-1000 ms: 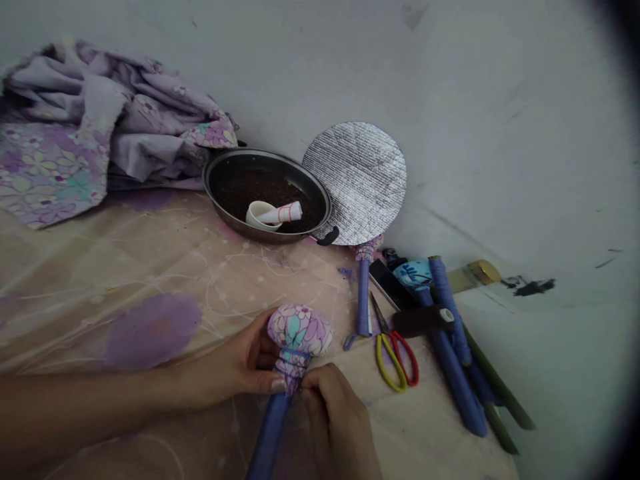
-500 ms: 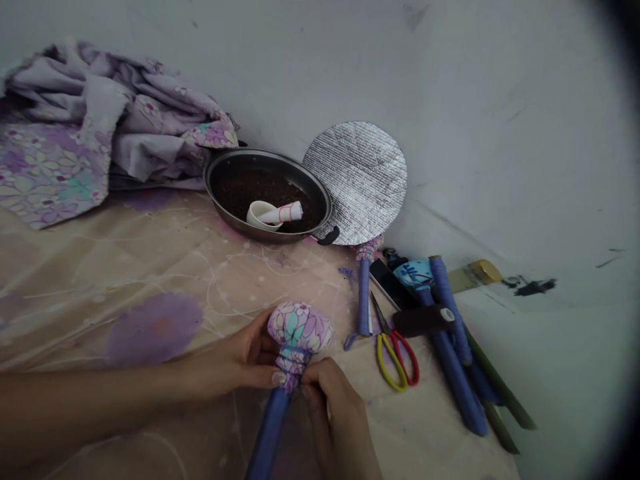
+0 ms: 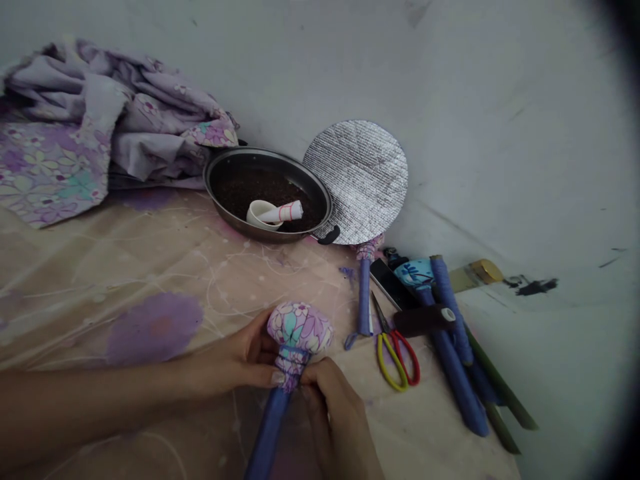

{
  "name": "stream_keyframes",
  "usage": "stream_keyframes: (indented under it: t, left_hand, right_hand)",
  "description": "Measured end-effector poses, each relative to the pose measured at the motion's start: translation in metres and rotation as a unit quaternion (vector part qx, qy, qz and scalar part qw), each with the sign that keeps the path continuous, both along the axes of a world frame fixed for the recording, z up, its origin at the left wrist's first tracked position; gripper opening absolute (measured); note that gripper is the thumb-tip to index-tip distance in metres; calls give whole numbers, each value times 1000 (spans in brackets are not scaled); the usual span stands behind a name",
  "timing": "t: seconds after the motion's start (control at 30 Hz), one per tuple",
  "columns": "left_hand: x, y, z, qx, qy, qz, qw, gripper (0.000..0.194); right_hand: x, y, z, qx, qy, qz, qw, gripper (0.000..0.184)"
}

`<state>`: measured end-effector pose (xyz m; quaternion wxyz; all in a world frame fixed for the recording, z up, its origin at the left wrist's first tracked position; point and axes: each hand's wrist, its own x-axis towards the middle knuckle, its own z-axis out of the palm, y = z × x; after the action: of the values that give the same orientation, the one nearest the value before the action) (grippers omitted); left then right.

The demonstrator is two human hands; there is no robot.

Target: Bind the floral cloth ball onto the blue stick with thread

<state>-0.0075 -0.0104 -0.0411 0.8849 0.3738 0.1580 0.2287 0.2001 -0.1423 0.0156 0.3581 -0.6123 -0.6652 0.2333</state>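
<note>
On the flower-patterned cloth (image 3: 75,280), near the front, we held a padded blue-handled stick (image 3: 277,408) upright at a slant, our left hand (image 3: 250,363) gripping its gathered neck. Our right hand (image 3: 337,413) touched the neck's other side, whether closed on anything we could not tell. To the right lay scissors (image 3: 397,357); farther back stood a pan (image 3: 237,220).
</note>
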Motion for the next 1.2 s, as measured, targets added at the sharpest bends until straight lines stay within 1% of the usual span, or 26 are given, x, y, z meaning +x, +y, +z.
stream_keyframes:
  t: [0.1, 0.27, 0.37, 0.43, 0.53, 0.63, 0.7, 0.8, 0.9, 1.03, 1.1, 1.2]
  left_hand:
    - [4, 3, 3, -3, -15, -10, 1000, 108]
    - [3, 2, 22, -28, 2, 0, 1000, 89]
    - [2, 1, 29, -32, 26, 3, 999, 88]
    - [2, 1, 26, -35, 28, -1, 999, 92]
    - [3, 1, 15, -28, 7, 1, 1000, 94]
    - [4, -1, 4, -11, -6, 5, 1000, 88]
    - [5, -2, 0, -8, -5, 6, 1000, 88]
    - [4, -2, 1, -2, -9, 5, 1000, 93]
    - [2, -1, 10, -3, -3, 4, 1000, 93]
    - [1, 2, 21, -9, 17, -6, 1000, 87]
    - [3, 2, 20, -7, 10, -2, 1000, 87]
    - [4, 0, 12, -3, 2, 6, 1000, 90]
  right_hand:
    - [-3, 0, -4, -11, 28, -16, 999, 29]
    - [-9, -2, -16, -60, 94, -68, 991, 21]
    - [-7, -3, -22, -75, 128, -83, 985, 17]
    - [-4, -2, -24, -80, 141, -69, 984, 16]
    - [0, -1, -25, -86, 153, -44, 983, 13]
    - [-4, -2, -26, -81, 163, -86, 980, 13]
    - [-9, -3, -26, -79, 166, -106, 977, 12]
    - [-13, -4, -26, -81, 169, -114, 976, 11]
    - [-14, -4, -25, -81, 175, -116, 974, 10]
    - [-15, -4, -26, -82, 186, -129, 971, 12]
    - [-15, -4, -27, -86, 189, -135, 969, 11]
    - [-14, -3, -26, -91, 189, -132, 969, 12]
